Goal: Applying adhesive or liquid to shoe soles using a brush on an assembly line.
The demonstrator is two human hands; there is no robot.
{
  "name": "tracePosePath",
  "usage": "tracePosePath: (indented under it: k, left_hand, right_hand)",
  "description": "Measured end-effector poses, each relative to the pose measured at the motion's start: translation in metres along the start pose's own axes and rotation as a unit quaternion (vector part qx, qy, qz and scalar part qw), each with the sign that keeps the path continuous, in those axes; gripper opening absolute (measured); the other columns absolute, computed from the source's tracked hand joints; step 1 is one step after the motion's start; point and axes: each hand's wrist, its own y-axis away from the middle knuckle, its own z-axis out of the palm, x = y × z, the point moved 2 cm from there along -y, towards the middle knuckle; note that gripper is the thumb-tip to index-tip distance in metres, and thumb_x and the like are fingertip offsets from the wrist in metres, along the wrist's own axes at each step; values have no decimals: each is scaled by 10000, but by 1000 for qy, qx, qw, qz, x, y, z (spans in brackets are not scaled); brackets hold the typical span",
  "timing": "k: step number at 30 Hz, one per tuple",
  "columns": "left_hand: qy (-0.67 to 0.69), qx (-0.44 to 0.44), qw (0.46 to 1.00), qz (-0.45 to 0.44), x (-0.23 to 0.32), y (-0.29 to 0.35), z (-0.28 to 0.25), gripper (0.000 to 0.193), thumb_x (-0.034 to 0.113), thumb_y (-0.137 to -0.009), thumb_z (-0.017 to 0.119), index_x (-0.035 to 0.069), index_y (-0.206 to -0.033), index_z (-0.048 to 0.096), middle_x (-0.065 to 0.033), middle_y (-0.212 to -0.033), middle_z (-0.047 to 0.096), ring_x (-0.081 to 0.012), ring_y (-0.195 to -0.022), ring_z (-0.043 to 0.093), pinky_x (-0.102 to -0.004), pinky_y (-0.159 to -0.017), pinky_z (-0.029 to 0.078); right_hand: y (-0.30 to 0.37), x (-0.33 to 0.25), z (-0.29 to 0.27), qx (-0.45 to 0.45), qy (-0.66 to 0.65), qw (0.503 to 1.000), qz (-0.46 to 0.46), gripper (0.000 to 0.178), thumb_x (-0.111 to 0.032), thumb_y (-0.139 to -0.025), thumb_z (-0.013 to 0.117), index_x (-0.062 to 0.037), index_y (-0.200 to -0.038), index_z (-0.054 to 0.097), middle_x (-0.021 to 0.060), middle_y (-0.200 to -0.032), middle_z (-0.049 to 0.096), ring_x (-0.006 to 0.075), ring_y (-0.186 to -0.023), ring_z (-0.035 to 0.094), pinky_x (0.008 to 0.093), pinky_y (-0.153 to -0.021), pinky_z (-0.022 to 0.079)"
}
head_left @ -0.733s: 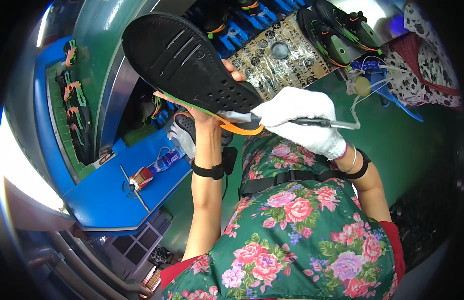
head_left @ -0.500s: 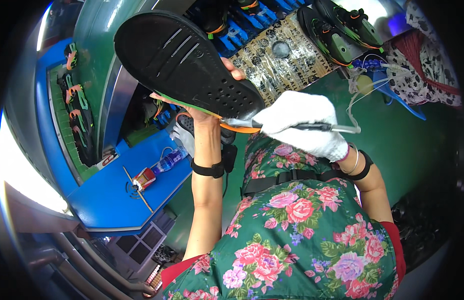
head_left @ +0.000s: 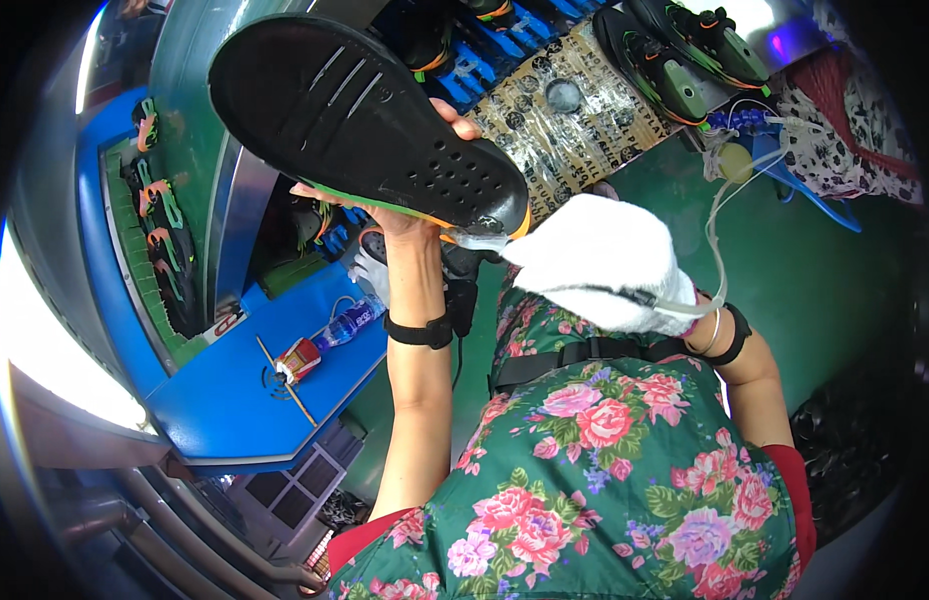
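Note:
A black shoe sole point(head_left: 330, 130) with slots and small holes is held up at the upper left, its rim edged in orange and green. My left hand point(head_left: 410, 220) is closed round its narrow end, palm beneath and fingertips showing at the far edge. My right hand point(head_left: 600, 255), in a white glove, is closed on a brush. The brush's pale, wet-looking bristles point(head_left: 482, 242) touch the sole's near rim. A clear tube point(head_left: 723, 245) runs from the brush's back end past my right wrist; the glove hides most of the handle.
Finished-looking black shoes point(head_left: 650, 75) stand at the back right beside a taped board point(head_left: 555, 130) with a small round dish point(head_left: 563, 95). On the left, a blue bench point(head_left: 235, 415) holds a plastic bottle point(head_left: 350, 320) and a red carton point(head_left: 297, 360). Shoe parts point(head_left: 165, 245) lie on a green conveyor.
The sole has shifted a little left and tilted. My right hand has rolled over, so less of the brush handle shows; its bristles remain at the rim.

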Motion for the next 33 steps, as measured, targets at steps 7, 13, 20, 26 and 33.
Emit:
tracePosePath:
  k: [7,13,20,26,33]
  left_hand:
    - [24,102,995,-1,-5,2,-7,1389,1071,-538,399,-20,-1393,485,-263,-1170,624,-406,-990,659,-531,-841,590]
    - [28,116,993,9,-10,-1,-5,1356,1065,-555,394,1,-1389,496,-260,-1149,631,-398,-968,660,-528,-825,589]
    - [14,109,993,35,-10,1,-7,1357,1070,-556,378,-25,-1343,531,-232,-1132,636,-372,-970,651,-493,-852,583]
    - [27,10,999,30,-12,2,8,1270,998,-601,548,-98,-1243,557,-198,-1104,642,-336,-1084,630,-454,-1022,513]
    - [31,0,999,-18,-13,7,2,1325,1064,-548,462,-60,-1240,579,-187,-1126,624,-324,-1036,616,-452,-852,585]
  right_hand:
    - [0,-9,10,77,-13,997,-5,311,-60,-797,819,-115,-1101,792,59,-1035,771,250,-923,727,357,-783,583]
    - [3,-9,12,28,31,999,0,304,-54,-795,814,-102,-1094,793,68,-1042,772,250,-934,725,357,-797,578]
    - [5,-1,-6,94,-3,993,77,203,3,-784,783,-48,-981,783,111,-1030,775,246,-830,716,338,-734,564]
    - [9,-5,1,63,15,995,75,215,24,-768,793,-40,-973,784,111,-992,777,239,-831,720,338,-726,568]
    - [15,5,-1,109,-185,966,145,199,28,-794,789,-41,-980,787,112,-996,781,237,-836,739,330,-726,575]
